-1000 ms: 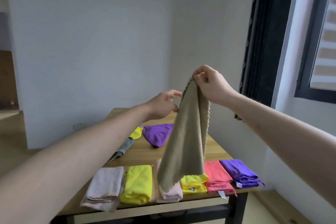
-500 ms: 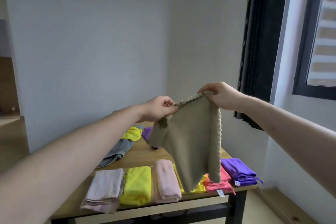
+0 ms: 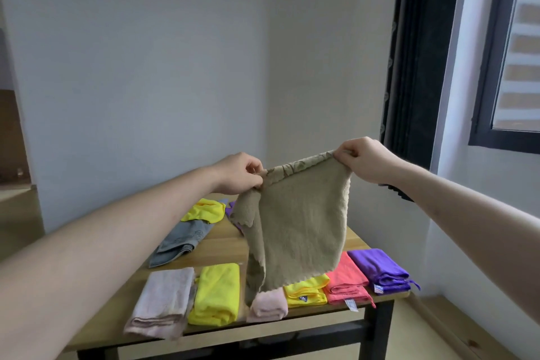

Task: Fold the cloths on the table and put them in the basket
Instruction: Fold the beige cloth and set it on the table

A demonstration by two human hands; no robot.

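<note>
In the middle of the frame a beige terry cloth with a scalloped edge (image 3: 295,231) hangs in the air above the wooden table with black metal legs (image 3: 222,248), stretched between two raised hands. The left hand (image 3: 238,174) pinches one top corner with curled fingers and thumb, and the right hand (image 3: 361,159) pinches the opposite top corner the same way, a little higher in the frame, so the top edge runs at a slight slant. Holding it by both corners lets the cloth fall open under its own weight, which looks like the set-up for a first fold; the left side still curls in on itself, so it probably needs a shake or more spread. Along the lower edge of the table lies a row of folded cloths: a pale pink folded towel (image 3: 163,301), a bright yellow folded cloth (image 3: 217,291), a light pink rolled cloth (image 3: 267,305) partly hidden behind the hanging one, a smaller yellow folded cloth with a label (image 3: 306,291), a coral folded cloth (image 3: 346,279) and a purple folded cloth (image 3: 380,270). Higher up the table, a grey cloth (image 3: 181,241) and a loose yellow cloth (image 3: 204,209) lie unfolded. No basket is in view.
</note>
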